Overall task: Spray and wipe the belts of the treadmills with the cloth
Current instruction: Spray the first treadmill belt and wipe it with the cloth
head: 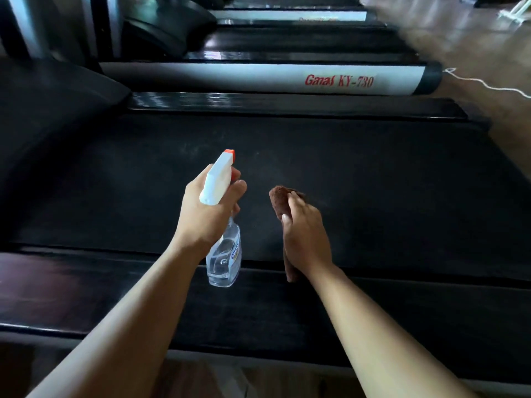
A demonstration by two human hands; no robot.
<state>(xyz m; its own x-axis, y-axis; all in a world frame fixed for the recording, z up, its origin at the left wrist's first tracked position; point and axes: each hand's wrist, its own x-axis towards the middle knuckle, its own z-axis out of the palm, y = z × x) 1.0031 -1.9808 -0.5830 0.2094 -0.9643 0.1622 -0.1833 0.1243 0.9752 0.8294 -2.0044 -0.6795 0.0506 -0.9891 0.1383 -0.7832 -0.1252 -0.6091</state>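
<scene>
two grips at work, low and central in the view. the left grip [211, 208] is wrapped round the neck of the spray bottle [224, 261], fingers curled across the front of the white trigger head, orange nozzle tip aimed toward 12 o'clock and down at the belt [373, 182]. clear liquid shows in the bottle body, which hangs over the near side rail [86, 282]. the right grip [304, 234], just at 3 o'clock of the bottle, clasps a brown cloth [279, 198] bunched in the palm, one end poking past the fingertips toward 12, the other trailing below the wrist. it looks held just over the belt; contact not certain.

judgement: spray step in hand on this treadmill. wiping not begun here, and no wet patch reads on the dark belt. next move calls for a trigger squeeze over the stretch ahead, then the cloth flattened and drawn along the belt toward 9 and 3 o'clock.

edges: belt runs 9 to 3 across the view. far side rail [287, 104] at 12, then the silver frame [230, 77] of the next treadmill, red lettering on it. black motor cover [57, 110] rises at 9 to 10 o'clock and would stop a sweep that way. plenty of bare belt toward 3, ending at wood floor [514, 139]; a white cord [488, 87] lies at 2. blurred shape at 1 o'clock, cannot tell what.
</scene>
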